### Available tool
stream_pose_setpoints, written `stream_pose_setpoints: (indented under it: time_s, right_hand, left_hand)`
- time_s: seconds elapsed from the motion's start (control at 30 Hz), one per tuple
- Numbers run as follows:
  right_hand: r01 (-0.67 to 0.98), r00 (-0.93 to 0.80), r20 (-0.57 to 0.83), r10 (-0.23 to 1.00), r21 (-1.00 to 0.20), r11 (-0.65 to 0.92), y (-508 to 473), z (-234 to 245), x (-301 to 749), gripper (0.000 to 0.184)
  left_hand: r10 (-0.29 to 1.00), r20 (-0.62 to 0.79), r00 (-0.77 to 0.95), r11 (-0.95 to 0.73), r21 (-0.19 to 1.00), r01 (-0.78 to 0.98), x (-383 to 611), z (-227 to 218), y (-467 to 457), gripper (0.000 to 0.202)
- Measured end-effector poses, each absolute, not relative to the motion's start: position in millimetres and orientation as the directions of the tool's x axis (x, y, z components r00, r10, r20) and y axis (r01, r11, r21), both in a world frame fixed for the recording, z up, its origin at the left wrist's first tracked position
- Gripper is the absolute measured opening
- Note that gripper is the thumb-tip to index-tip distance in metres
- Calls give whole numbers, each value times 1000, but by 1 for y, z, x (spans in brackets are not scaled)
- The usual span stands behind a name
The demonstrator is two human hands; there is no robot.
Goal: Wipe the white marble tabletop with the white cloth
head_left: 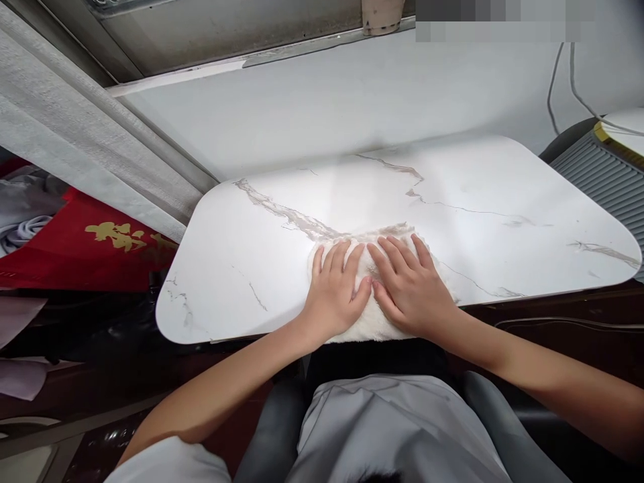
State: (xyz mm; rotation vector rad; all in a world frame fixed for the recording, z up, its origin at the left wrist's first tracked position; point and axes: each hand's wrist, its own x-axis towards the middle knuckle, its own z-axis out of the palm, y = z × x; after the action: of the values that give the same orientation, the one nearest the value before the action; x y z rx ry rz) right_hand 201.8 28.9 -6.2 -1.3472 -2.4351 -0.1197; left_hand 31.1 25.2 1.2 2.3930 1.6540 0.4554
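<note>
White cloth (375, 323) directly beneath the left hand (332, 292) and right hand (415, 293), here on the bench (261, 265); both lie flat, fingers spread, thumbs close together; neither's nearer; long axis hard to call!

left hand (335, 290), right hand (418, 290), palms down, fingers (339, 257) spread, thumbs (361, 298) nearly touching, forearms (216, 388) angled inward
</note>
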Motion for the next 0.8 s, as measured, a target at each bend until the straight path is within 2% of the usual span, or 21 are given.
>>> stream_pose_setpoints:
  time_s: [0.2, 0.57, 0.8]
  right_hand:
    - [838, -495, 300, 815, -84, 540, 81, -7, 175, 58]
    - [810, -426, 342, 838, -269, 521, 229, -12, 123, 49]
    - [840, -416, 316, 853, -227, 494, 269, -12, 111, 51]
  left_hand:
    - [945, 139, 295, -322, 268, 908, 9, -1, 80, 49]
    - [957, 241, 161, -245, 377, 893, -32, -5, 218, 42]
    - [957, 258, 131, -227, 387, 894, -42, -9, 261, 42]
